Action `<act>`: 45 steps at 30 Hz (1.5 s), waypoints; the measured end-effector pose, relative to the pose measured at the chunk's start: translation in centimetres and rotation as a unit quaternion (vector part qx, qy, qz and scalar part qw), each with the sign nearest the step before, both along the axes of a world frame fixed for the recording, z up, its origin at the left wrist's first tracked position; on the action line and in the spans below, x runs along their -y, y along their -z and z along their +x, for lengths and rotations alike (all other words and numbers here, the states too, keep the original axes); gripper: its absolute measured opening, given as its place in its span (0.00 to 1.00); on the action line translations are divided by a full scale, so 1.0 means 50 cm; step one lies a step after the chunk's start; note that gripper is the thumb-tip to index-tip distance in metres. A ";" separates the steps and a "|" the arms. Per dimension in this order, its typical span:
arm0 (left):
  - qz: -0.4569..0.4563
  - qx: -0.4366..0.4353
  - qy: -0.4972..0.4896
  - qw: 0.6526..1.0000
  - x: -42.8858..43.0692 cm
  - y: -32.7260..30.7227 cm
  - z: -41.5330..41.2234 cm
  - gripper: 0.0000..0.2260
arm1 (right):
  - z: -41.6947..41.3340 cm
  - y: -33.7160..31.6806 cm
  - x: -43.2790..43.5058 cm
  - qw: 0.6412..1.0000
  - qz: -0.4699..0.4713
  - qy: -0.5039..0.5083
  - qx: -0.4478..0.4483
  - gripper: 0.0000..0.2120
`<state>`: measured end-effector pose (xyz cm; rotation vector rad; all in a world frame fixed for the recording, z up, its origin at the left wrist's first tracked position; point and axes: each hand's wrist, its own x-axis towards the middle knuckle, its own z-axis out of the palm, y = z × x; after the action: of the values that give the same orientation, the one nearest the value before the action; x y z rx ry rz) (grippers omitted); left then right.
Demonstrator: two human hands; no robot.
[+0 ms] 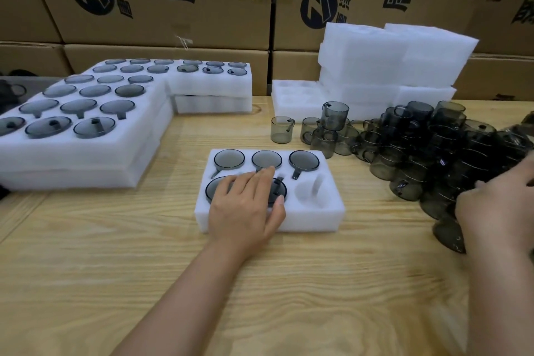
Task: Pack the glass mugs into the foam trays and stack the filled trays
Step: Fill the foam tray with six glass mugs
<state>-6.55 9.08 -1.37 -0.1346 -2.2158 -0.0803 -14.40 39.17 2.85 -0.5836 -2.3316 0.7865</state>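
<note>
My left hand [245, 205] lies flat on the foam tray [318, 220], fingers straight and slightly spread over the two front-row mugs [213, 191], gripping nothing. The back row holds three more mugs [266, 159], rims up; the front right pocket [310, 192] shows bare foam. My right hand [497, 211] is on the pile of loose mugs [419, 153] at the right. Its fingertips are hidden among the glass, so I cannot tell whether it grips one. On the left of the wooden table [260, 283] sit stacked filled trays [86, 153]. Empty foam trays [390, 61] are piled behind the loose mugs, against cardboard boxes [173, 9].
</note>
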 end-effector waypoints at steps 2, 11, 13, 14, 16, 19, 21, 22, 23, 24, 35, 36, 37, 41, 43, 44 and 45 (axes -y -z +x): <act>0.003 0.002 0.000 1.000 0.000 0.000 -0.001 0.19 | 0.012 -0.010 0.026 0.990 0.044 -0.025 -0.132 0.32; 0.005 -0.034 0.030 0.999 -0.006 0.000 0.002 0.18 | 0.113 -0.023 0.268 0.874 -0.066 -0.448 -0.176 0.30; 0.009 -0.053 0.081 0.995 -0.013 0.003 0.003 0.18 | 0.122 -0.009 0.289 0.863 -0.087 -0.471 -0.158 0.30; 0.013 -0.057 0.103 0.993 -0.017 0.005 0.003 0.20 | 0.125 -0.002 0.296 0.864 -0.098 -0.470 -0.150 0.29; 0.025 -0.057 0.120 0.991 -0.021 0.007 0.002 0.24 | 0.129 0.010 0.306 0.872 -0.114 -0.456 -0.139 0.28; 0.051 -0.048 0.098 0.993 -0.026 0.003 0.003 0.29 | 0.129 0.015 0.309 0.867 -0.111 -0.468 -0.133 0.29; 0.076 -0.036 0.093 0.992 -0.030 -0.003 0.006 0.29 | 0.127 0.014 0.307 0.851 -0.085 -0.499 -0.137 0.30; 0.094 -0.024 0.099 0.990 -0.033 -0.006 0.009 0.28 | 0.124 0.013 0.303 0.842 -0.082 -0.515 -0.139 0.30; 0.119 -0.004 0.112 0.987 -0.034 -0.011 0.012 0.30 | 0.120 0.011 0.297 0.830 -0.095 -0.533 -0.134 0.31; 0.147 0.022 0.130 0.980 -0.034 -0.016 0.015 0.31 | 0.118 0.007 0.289 0.814 -0.127 -0.555 -0.120 0.31; 0.366 0.078 0.127 0.919 -0.039 -0.031 0.017 0.36 | 0.123 0.007 0.284 0.852 -0.047 -0.501 -0.146 0.26; 0.362 0.060 0.116 0.923 -0.043 -0.028 0.014 0.36 | 0.129 0.010 0.294 0.857 -0.052 -0.490 -0.152 0.24; 0.357 0.051 0.112 0.926 -0.045 -0.024 0.012 0.36 | 0.136 0.015 0.305 0.857 -0.067 -0.489 -0.145 0.23; 0.317 0.014 0.099 0.943 -0.048 -0.010 0.011 0.31 | 0.149 0.032 0.332 0.846 -0.127 -0.506 -0.107 0.23; 0.292 0.007 0.093 0.952 -0.050 -0.012 0.012 0.29 | 0.140 0.028 0.326 0.844 -0.125 -0.506 -0.126 0.22; 0.272 0.012 0.097 0.958 -0.050 -0.013 0.011 0.30 | 0.132 0.026 0.319 0.844 -0.120 -0.505 -0.134 0.24; 0.242 0.017 0.100 0.965 -0.050 -0.013 0.011 0.31 | 0.124 0.023 0.311 0.845 -0.122 -0.503 -0.134 0.25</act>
<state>-6.03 11.58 -0.72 -0.0846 -2.1454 -0.7320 -8.19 23.62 1.68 0.7241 -2.1766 1.5100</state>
